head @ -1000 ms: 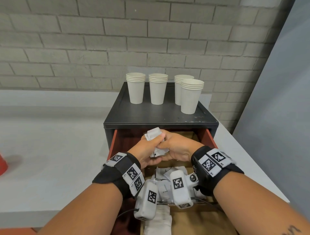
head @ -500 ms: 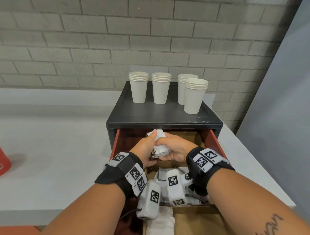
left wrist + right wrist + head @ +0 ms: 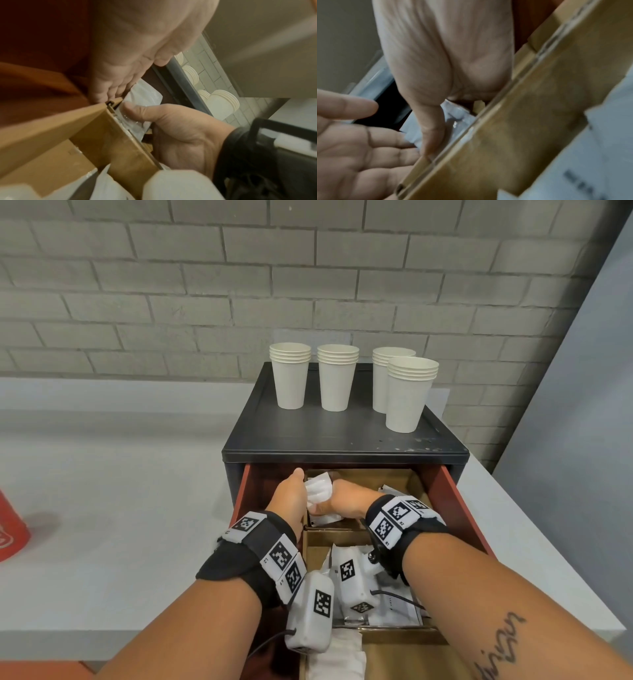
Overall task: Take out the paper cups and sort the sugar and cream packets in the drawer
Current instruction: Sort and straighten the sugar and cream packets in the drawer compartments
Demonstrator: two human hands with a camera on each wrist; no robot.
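My right hand point(image 3: 342, 498) grips a bundle of white packets point(image 3: 319, 490) over the back left compartment of the open drawer point(image 3: 442, 491), thumb curled across them. My left hand point(image 3: 289, 496) sits flat against the bundle's left side, fingers straight and spread. More packets lie in the middle compartment. Four stacks of paper cups point(image 3: 337, 378) stand on the black cabinet point(image 3: 308, 436) above.
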